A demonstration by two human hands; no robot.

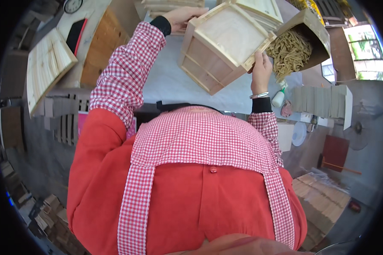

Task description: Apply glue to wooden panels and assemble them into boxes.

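Note:
A pale wooden box [227, 34] with framed edges is tilted above the table, held between both my hands. My left hand [185, 18] is closed on its far left corner, the fingertips partly hidden along the frame. My right hand [261, 73] grips the right-hand corner, with the thumb up along the frame and the other fingers under the edge. Just right of the box, a cardboard carton [315, 32] lies on its side with thin tan wooden strips [291, 51] spilling from its mouth.
A white squeeze bottle [278, 98] and a pink cloth [286, 108] sit by my right wrist on the pale-covered table [159, 83]. Stacked grey boards [319, 101] stand farther right. More wooden boxes [264, 10] lie behind. At left, a wooden panel [49, 68] leans near a round clock [72, 5].

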